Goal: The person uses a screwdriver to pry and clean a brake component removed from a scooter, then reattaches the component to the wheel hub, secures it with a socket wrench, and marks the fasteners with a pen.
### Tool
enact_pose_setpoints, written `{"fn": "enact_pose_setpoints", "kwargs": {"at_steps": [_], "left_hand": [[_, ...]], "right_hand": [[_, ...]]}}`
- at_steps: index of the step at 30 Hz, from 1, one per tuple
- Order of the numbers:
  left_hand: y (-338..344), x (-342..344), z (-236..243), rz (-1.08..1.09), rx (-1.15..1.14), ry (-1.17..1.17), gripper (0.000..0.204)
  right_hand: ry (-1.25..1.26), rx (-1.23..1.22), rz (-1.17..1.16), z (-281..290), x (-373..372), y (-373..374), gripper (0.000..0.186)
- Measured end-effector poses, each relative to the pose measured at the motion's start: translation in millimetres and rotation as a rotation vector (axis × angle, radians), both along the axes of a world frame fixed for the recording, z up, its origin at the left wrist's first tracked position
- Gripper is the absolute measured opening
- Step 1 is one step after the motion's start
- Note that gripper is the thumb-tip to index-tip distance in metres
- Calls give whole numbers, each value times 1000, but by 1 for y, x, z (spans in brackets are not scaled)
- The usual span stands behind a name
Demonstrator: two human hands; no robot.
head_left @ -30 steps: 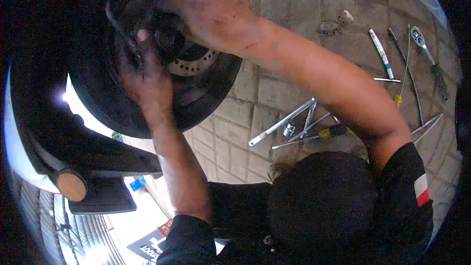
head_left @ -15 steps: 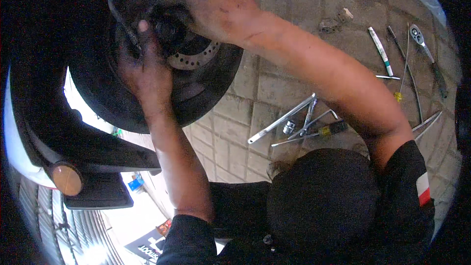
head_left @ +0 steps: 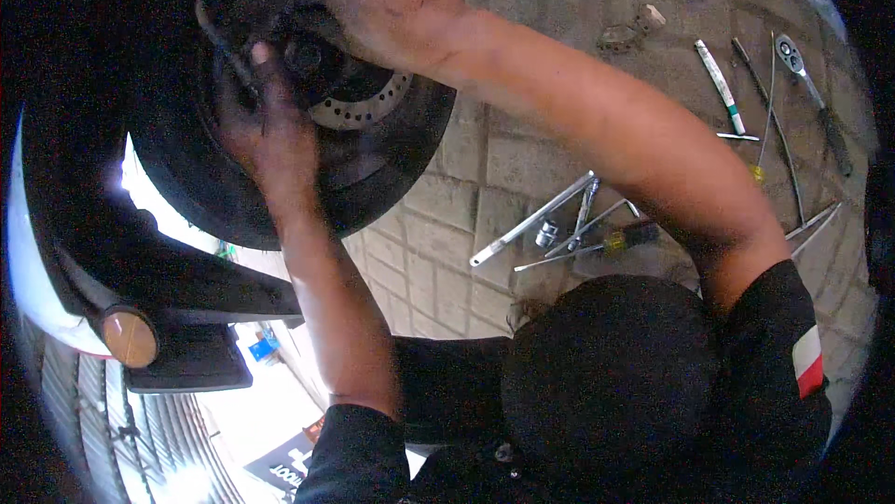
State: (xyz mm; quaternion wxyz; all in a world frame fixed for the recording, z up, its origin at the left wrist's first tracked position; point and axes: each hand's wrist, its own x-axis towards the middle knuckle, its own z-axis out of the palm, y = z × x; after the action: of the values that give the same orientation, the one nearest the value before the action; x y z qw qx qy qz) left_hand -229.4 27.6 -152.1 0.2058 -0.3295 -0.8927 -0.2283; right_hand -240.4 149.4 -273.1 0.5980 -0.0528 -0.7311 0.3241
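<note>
Dark wheel (head_left: 396, 178) at the view's 11 o'clock, slim bent rod (head_left: 222, 39) over it, long axis from 11 to 5 o'clock, left hand (head_left: 277, 140) near its lower end, right hand (head_left: 392, 5) toward 2 o'clock from the hub (head_left: 303, 56), cannot tell whether either grip is spread or pinching.

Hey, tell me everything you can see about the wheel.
The wheel fills the upper left, its round face toward the camera. It has a dark, rubber-looking tyre, a dark centre hub and a shiny, metal-looking brake disc pierced with small holes. The left hand and right hand overlap its view; whether either touches the wheel itself is unclear. Its upper part is hidden in shadow.
</note>
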Motion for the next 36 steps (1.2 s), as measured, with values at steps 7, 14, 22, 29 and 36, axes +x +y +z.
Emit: {"fn": "enact_pose_setpoints", "kwargs": {"at_steps": [7,14,22,29,36], "left_hand": [[-5,-4,2,-68,-82,93,52],[-1,-6,1,56,-33,25,55],[2,2,-1,69,36,-28,61],[-6,-3,0,54,-26,75,59],[-3,-4,1,6,-7,41,59]], "right_hand": [[-158,-20,123,15,21,14,36],[-53,-89,135,13,15,5,32],[101,-30,75,11,12,5,29],[61,22,63,21,24,8,29],[28,1,15,19,16,7,32]]}}
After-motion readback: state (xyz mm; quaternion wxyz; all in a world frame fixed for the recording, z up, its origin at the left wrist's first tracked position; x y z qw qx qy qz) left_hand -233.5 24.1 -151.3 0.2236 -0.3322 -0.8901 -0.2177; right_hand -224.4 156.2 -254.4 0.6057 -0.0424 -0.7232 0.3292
